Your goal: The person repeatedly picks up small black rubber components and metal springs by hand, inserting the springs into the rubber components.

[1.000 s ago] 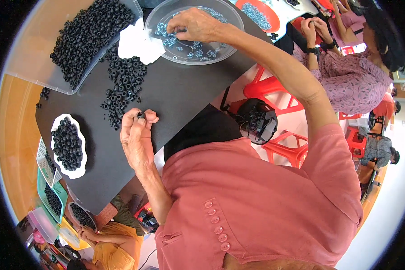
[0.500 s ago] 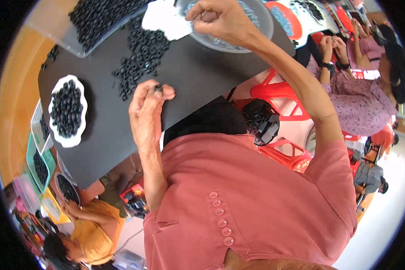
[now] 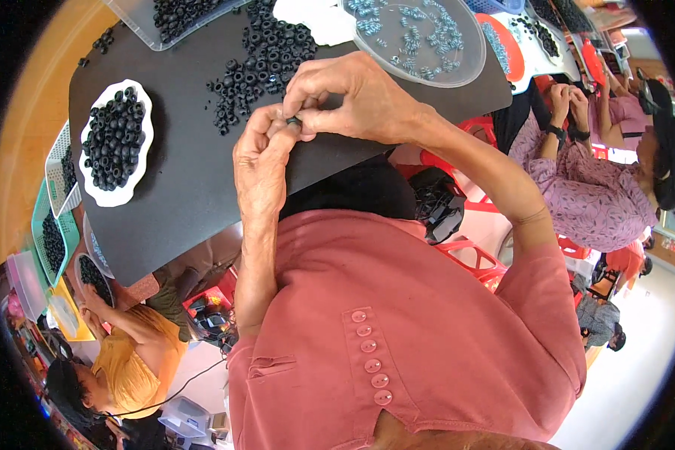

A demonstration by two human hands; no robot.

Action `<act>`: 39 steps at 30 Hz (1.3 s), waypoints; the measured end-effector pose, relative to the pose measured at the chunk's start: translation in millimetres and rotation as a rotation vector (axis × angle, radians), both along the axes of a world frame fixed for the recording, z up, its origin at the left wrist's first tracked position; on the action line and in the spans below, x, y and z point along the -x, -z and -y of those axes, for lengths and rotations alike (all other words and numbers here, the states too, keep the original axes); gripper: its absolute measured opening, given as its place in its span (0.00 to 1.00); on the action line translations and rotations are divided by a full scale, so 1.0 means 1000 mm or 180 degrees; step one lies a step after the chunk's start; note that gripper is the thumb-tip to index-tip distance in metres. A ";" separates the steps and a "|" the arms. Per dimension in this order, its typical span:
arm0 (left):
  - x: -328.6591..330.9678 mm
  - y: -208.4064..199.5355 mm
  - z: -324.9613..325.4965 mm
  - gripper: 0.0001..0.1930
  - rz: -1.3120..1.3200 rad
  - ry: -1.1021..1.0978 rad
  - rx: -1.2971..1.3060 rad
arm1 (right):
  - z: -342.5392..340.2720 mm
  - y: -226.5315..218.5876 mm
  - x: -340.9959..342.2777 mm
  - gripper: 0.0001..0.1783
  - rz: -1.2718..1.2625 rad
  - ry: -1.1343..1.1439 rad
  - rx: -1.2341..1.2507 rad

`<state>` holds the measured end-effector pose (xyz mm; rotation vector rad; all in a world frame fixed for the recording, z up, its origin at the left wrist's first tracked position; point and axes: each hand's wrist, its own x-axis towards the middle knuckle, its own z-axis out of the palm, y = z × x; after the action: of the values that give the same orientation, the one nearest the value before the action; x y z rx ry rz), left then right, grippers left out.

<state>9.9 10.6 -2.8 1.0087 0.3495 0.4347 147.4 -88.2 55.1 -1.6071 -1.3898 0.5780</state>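
Observation:
Over the dark table (image 3: 195,187), my left hand (image 3: 261,169) pinches a small black ring-shaped piece (image 3: 293,121) between thumb and fingertips. My right hand (image 3: 367,101) meets it there, thumb and forefinger closed at the same piece; whether they hold a second small part is hidden. Just beyond my hands lies a loose heap of similar black pieces (image 3: 266,60). A round translucent tub (image 3: 474,67) at the far right holds small bluish coiled-looking parts (image 3: 427,37). On the left stands a white scalloped dish (image 3: 147,127) filled with black pieces.
A clear bin (image 3: 157,45) of black pieces stands far left, and a white sheet (image 3: 315,19) lies beside the heap. Co-workers sit at the lower left (image 3: 131,360) and right (image 3: 577,180). Baskets (image 3: 60,247) stand past the left edge; red stools (image 3: 472,259) are at my right.
My right hand has come from over the tub back to my left hand, and their fingertips now meet at the black piece. The view has shifted slightly.

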 end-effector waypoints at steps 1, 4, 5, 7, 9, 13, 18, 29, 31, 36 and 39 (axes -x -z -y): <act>0.000 0.000 0.000 0.09 0.0015 -0.0030 -0.0029 | 0.000 0.000 0.000 0.06 0.0160 0.0013 -0.0008; 0.001 0.002 -0.002 0.08 -0.0014 0.0125 -0.0245 | 0.000 0.000 0.002 0.06 0.0085 0.0007 -0.0140; 0.001 0.001 -0.002 0.08 -0.0010 0.0093 -0.0246 | -0.001 0.000 0.003 0.06 0.0089 -0.0025 -0.0142; 0.001 -0.001 0.000 0.08 -0.0005 -0.0078 -0.0006 | -0.002 0.003 0.005 0.06 -0.0238 0.0053 -0.0154; 0.002 0.005 -0.001 0.08 0.0076 -0.0099 -0.0014 | -0.003 0.010 0.010 0.06 -0.0514 0.0217 -0.0170; 0.007 -0.004 0.000 0.07 -0.0180 -0.0354 -0.0355 | -0.008 0.016 0.015 0.06 -0.0693 0.0480 -0.0224; 0.017 -0.007 0.003 0.04 -0.0053 -0.0168 -0.0314 | -0.046 0.010 -0.011 0.09 0.0757 0.0548 -0.0355; 0.021 -0.003 0.001 0.04 -0.0078 -0.0087 -0.0621 | -0.127 0.030 -0.089 0.10 0.2880 -0.0146 0.0010; 0.022 -0.002 0.001 0.04 -0.0094 -0.0039 -0.0556 | -0.130 0.029 -0.085 0.09 0.2817 -0.0110 0.0240; 0.021 -0.005 0.003 0.04 -0.0004 -0.0073 -0.0470 | -0.136 0.026 -0.084 0.09 0.2839 -0.0158 0.0060; 0.020 -0.004 0.003 0.04 0.0047 -0.0083 -0.0408 | -0.125 0.016 -0.077 0.10 0.2410 -0.0176 -0.0240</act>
<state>-9.6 7.1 1.4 1.1260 0.3249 0.4927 224.7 36.5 38.9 -1.8119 -1.9695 -0.0873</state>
